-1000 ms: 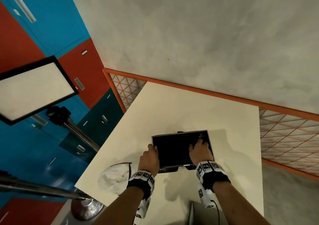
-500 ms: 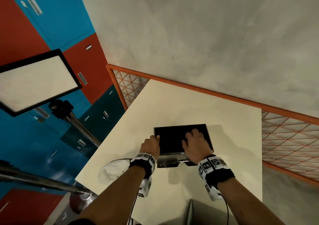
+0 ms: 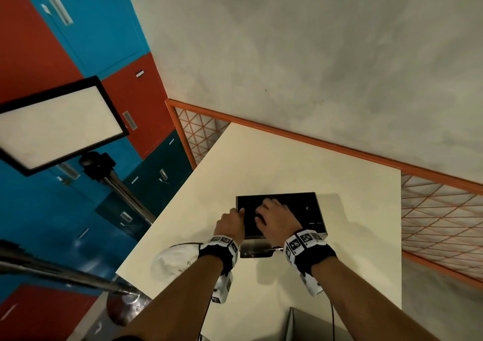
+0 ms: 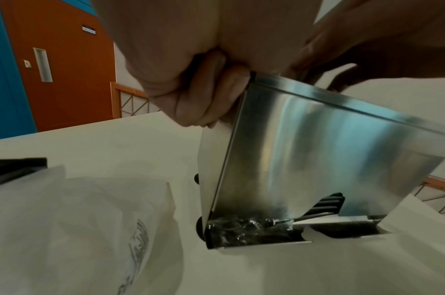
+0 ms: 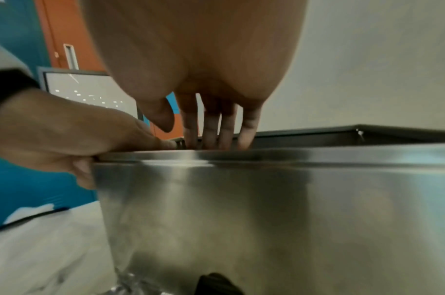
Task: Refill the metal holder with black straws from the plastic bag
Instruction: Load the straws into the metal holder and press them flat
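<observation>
The metal holder (image 3: 256, 248) stands on the cream table (image 3: 366, 236), its open top filled with dark contents (image 3: 303, 207); single straws cannot be told apart. My left hand (image 3: 231, 221) grips the holder's left edge, thumb on the rim and fingers curled round the corner (image 4: 203, 103). My right hand (image 3: 271, 215) lies over the top, its straight fingers (image 5: 216, 129) dipping inside behind the front wall (image 5: 266, 209). The white plastic bag (image 3: 177, 259) lies crumpled at the table's left edge, beside the holder (image 4: 329, 149). Shiny wrapped pieces sit in the holder's bottom tray (image 4: 241, 229).
A light panel (image 3: 57, 123) on a metal stand (image 3: 125, 191) stands left of the table, before blue and red lockers. An orange-framed mesh fence (image 3: 439, 218) runs behind and to the right. A grey box (image 3: 313, 325) sits at the near edge.
My right hand has slid from the right side of the holder's top to its left-middle. The left hand keeps its grip on the left edge.
</observation>
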### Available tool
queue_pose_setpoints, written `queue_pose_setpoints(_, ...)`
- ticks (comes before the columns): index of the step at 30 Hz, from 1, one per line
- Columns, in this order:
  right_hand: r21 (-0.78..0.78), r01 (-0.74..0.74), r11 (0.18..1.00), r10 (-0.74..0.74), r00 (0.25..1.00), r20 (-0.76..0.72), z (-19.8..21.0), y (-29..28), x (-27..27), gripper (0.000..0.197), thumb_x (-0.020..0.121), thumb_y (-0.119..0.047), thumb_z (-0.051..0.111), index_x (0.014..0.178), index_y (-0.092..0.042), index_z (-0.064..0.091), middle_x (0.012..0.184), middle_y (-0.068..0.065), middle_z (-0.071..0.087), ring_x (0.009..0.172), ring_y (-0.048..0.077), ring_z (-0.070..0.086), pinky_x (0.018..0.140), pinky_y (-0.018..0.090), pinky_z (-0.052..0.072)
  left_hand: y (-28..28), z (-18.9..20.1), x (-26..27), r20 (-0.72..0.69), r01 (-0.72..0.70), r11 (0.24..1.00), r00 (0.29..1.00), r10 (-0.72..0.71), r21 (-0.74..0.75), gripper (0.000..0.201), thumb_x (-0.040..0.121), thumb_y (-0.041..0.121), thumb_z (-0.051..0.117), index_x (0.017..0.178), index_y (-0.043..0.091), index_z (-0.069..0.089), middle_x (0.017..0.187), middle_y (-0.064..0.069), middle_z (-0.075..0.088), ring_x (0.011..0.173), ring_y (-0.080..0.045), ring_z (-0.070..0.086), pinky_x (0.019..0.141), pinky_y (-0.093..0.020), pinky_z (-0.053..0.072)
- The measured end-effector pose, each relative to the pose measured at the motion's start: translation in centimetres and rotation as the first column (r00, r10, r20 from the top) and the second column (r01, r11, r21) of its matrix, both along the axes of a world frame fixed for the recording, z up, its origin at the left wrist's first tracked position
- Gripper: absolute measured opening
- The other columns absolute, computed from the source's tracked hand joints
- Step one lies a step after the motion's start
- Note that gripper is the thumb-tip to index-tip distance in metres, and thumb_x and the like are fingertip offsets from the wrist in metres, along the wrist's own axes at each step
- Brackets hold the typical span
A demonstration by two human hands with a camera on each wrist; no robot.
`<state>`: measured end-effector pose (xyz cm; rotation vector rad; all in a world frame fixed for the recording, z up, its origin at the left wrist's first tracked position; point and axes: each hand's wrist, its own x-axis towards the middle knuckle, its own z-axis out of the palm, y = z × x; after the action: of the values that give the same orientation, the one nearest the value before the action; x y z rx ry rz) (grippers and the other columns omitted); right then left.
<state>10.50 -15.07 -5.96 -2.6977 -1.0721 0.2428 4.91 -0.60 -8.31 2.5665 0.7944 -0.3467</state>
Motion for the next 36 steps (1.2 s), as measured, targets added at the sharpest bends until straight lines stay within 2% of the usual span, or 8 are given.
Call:
queue_pose_setpoints(4,-0.157,0.024,0.987,-0.041,0.993,-0.107,-1.0,-0.5,1.3,0.054,0.098,-0.048,0.033,0.149,-0.029,0.031,0.154,-0.005,0.028,0.143,0.022,0.023,0.114,0.052,0.02,0.0,0.2,0.0,-0.004,-0.01,1.0,1.0,0.01,-0.009,0.052,0.108,0.048,0.024,0.115,0.007,0.055,0.116,-0.02,0.065,0.108,-0.042,0.062,0.085,-0.042,0.045)
queue_pose_setpoints(10,-0.267,0.0,0.964,-0.076,0.958,-0.277,-1.8,-0.8,0.4,0.054,0.1,-0.054,0.023,0.15,-0.035,0.026,0.159,-0.009,0.02,0.146,0.021,0.017,0.116,0.056,0.013,-0.1,0.5,-0.1,-0.016,0.0,1.0,1.0,0.0,0.006,0.052,0.108,0.047,0.023,0.118,0.007,0.054,0.118,-0.021,0.063,0.11,-0.042,0.061,0.089,-0.043,0.047)
queue_pose_setpoints(14,0.084,0.1,0.991,-0.089,0.988,-0.123,-0.5,-3.3,1.5,0.041,0.096,-0.033,0.047,0.134,-0.018,0.052,0.137,0.003,0.048,0.126,0.024,0.047,0.107,0.042,0.036,0.1,0.2,-0.1,0.007,0.016,1.0,1.0,-0.016,0.008,0.052,0.108,0.046,0.022,0.115,0.007,0.055,0.116,-0.02,0.064,0.107,-0.042,0.061,0.084,-0.041,0.046)
queue_pose_setpoints(18,0.378,0.366,0.85,-0.437,0.892,0.119,0.4,-8.0,3.6,0.02,0.086,-0.013,0.058,0.105,-0.009,0.063,0.109,0.011,0.054,0.096,0.032,0.055,0.078,0.043,0.051,0.0,0.3,0.0,0.018,0.018,1.0,1.0,-0.018,0.022,0.047,0.109,0.041,0.024,0.114,0.007,0.056,0.117,-0.018,0.065,0.108,-0.041,0.062,0.086,-0.042,0.047)
queue_pose_setpoints(21,0.23,0.682,0.694,-0.63,0.73,-0.265,-0.2,-9.8,4.8,0.03,0.097,-0.026,0.05,0.122,-0.01,0.054,0.12,0.017,0.053,0.104,0.038,0.056,0.082,0.041,0.048,0.0,0.7,-0.1,-0.006,0.042,0.998,0.999,-0.042,0.044,0.043,0.109,0.037,0.025,0.116,0.008,0.056,0.12,-0.016,0.065,0.11,-0.039,0.062,0.087,-0.041,0.048)
queue_pose_setpoints(23,0.025,0.712,0.702,-0.623,0.631,-0.463,-1.0,-9.9,5.3,0.037,0.102,-0.037,0.039,0.122,-0.008,0.051,0.115,0.022,0.061,0.098,0.039,0.06,0.078,0.039,0.048,0.1,1.0,-0.1,-0.046,0.097,0.992,0.995,-0.094,0.081,0.034,0.108,0.029,0.031,0.117,0.007,0.055,0.121,-0.015,0.064,0.111,-0.037,0.062,0.088,-0.04,0.048)
queue_pose_setpoints(26,-0.054,0.681,0.73,-0.636,0.649,-0.418,-1.8,-9.3,5.4,0.036,0.104,-0.032,0.032,0.113,-0.003,0.052,0.104,0.024,0.063,0.089,0.04,0.062,0.069,0.039,0.047,0.4,1.2,0.0,-0.116,0.189,0.972,0.978,-0.174,0.137,0.024,0.103,0.017,0.039,0.117,0.004,0.054,0.122,-0.015,0.062,0.111,-0.036,0.062,0.089,-0.039,0.049)
queue_pose_setpoints(36,-0.111,0.59,0.8,-0.588,0.733,-0.341,-1.5,-7.8,5.1,0.025,0.1,-0.019,0.038,0.114,-0.002,0.048,0.113,0.023,0.061,0.099,0.041,0.062,0.071,0.037,0.044,1.5,1.5,-0.6,-0.124,0.174,0.968,0.98,-0.153,0.179,0.022,0.102,0.016,0.041,0.116,0.005,0.054,0.118,-0.014,0.064,0.107,-0.035,0.064,0.084,-0.04,0.05)
